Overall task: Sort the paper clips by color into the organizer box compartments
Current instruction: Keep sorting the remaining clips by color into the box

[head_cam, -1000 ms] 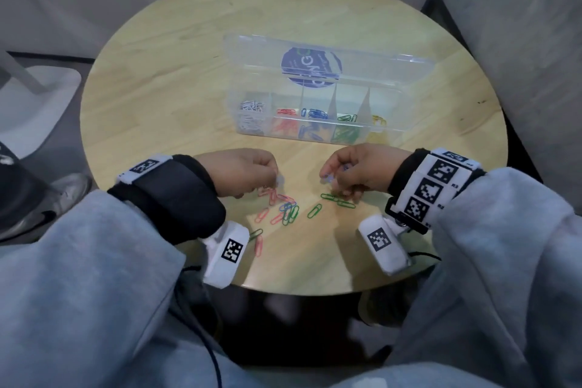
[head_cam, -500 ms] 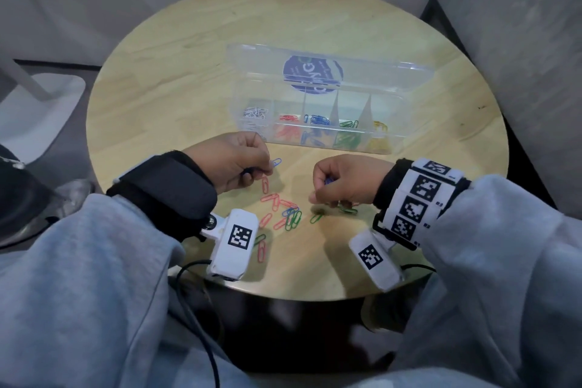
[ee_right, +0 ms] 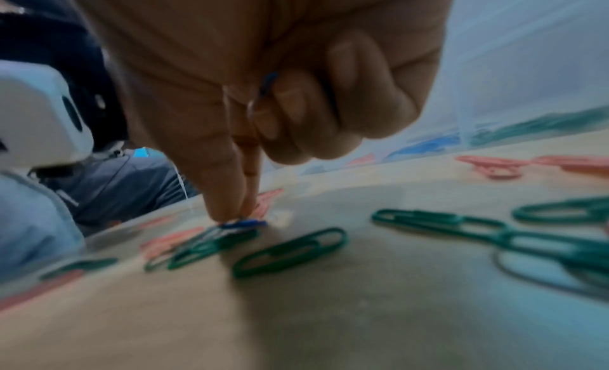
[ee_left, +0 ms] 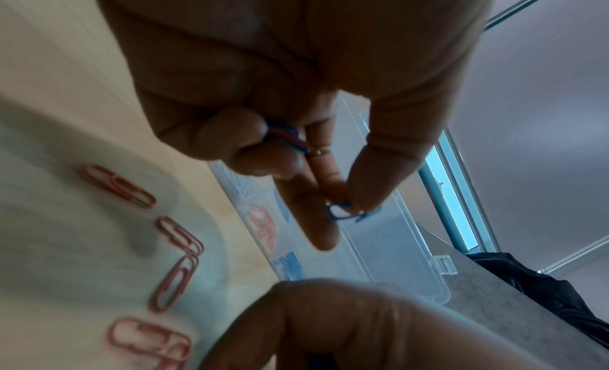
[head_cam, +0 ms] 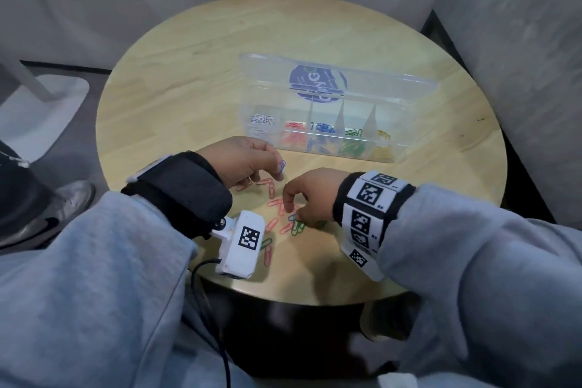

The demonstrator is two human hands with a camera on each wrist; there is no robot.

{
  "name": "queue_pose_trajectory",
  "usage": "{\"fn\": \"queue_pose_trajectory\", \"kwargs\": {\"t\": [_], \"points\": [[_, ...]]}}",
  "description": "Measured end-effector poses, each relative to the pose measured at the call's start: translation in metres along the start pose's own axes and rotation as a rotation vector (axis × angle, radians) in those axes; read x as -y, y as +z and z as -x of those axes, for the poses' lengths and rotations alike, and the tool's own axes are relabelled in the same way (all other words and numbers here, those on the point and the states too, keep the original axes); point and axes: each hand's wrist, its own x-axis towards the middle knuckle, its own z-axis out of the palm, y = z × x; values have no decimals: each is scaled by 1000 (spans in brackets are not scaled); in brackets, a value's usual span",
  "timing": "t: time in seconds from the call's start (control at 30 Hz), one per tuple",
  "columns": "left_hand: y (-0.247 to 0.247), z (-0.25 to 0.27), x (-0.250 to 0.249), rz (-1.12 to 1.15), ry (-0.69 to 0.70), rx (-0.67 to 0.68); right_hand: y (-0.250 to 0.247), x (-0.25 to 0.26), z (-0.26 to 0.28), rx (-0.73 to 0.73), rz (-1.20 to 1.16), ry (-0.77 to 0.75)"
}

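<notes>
round wooden table (head_cam: 189, 79) carries a clear organizer box (head_cam: 390, 148), lid up, with clips sorted by color inside. left hand (head_cam: 242, 161) pinches a blue paper clip (head_cam: 281, 167) above loose red clips (head_cam: 273, 190). right hand (head_cam: 310, 198) pinches a second blue clip (ee_right: 243, 223) lying among green clips (ee_right: 290, 250) on the tabletop.

round pale wooden table (head_cam: 195, 79) between grey walls (head_cam: 519, 41), dark floor (head_cam: 63, 69), white chair base (head_cam: 47, 110)

Soft, even overhead light throws faint shadows on the round pale wooden table (head_cam: 195, 79), while both wrist views are blurred, edges bowed.
</notes>
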Motion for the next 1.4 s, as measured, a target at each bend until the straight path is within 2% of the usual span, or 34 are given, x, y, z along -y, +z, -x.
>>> {"fn": "queue_pose_trajectory", "kwargs": {"t": [0.2, 0.3, 0.37, 0.5, 0.67, 0.77, 0.93, 1.1, 1.2, 1.33, 1.4], "points": [[-3, -4, 1, 67, -26, -43, 0, 8, -4, 16, 184, -21], [-5, -4, 0, 114, -42, -62, 0, 7, -5, 59, 166, -11], [-5, -2, -2, 177, -48, -53, -1, 2, -4, 55, 63, 8], [-5, 0, -3, 305, -81, -37, -4, -13, 3, -50, -180, 81], [-3, -2, 0, 360, -94, -42, -10, -31, 17, -120, -431, 116], [-1, -4, -1, 388, -97, -74, -9, -37, 19, -121, -559, 180], [-6, -3, -5, 452, -90, -108, -10, -47, 18, -76, -942, 273], [-11, 1, -7, 363, -76, -97, -7, -55, 20, -132, -1267, 248], [-17, 4, -7, 282, -62, -111, -5, -57, 23, -105, -1415, 225], [-19, 8, -4, 158, -109, -32, -4, -56, 22, -85, -1507, 224], [-15, 7, -4, 80, -157, -33, -4, -55, 22, -94, -1608, 226]]}}
